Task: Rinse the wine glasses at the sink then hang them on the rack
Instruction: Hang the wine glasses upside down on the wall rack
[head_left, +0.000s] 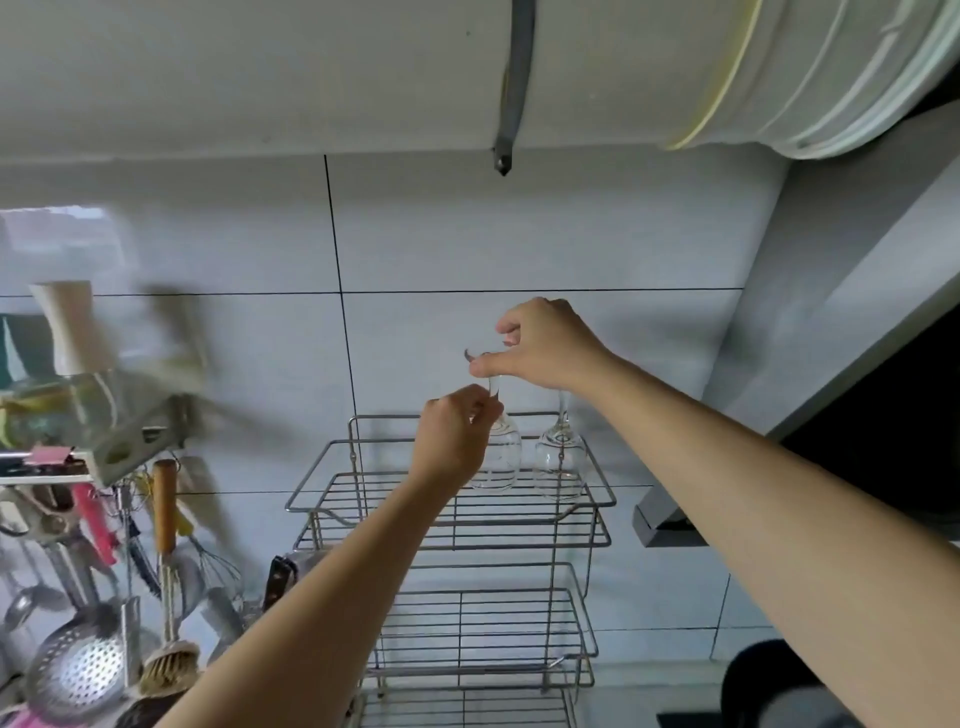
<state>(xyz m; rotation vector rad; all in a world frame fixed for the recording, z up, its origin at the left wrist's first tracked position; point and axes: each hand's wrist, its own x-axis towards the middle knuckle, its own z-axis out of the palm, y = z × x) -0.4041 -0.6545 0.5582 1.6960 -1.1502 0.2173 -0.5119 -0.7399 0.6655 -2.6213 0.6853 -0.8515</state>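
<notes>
Two clear wine glasses hang upside down against the tiled wall, above a tiered wire rack (597, 501). My left hand (454, 441) pinches the stem of the left wine glass (501, 452), whose bowl points down. My right hand (545, 345) is above it, with thumb and fingers curled round that glass's foot, next to a small metal hook (469, 355). The right wine glass (561, 460) hangs beside it, its stem running up behind my right wrist. No sink shows in this view.
A large white duct (675, 73) with a grey strap runs overhead. Utensils hang at the left: a wooden-handled brush (169, 597), a skimmer (78, 670), a whisk. A range hood (857, 364) juts out at the right. A dark pot lid (769, 680) sits bottom right.
</notes>
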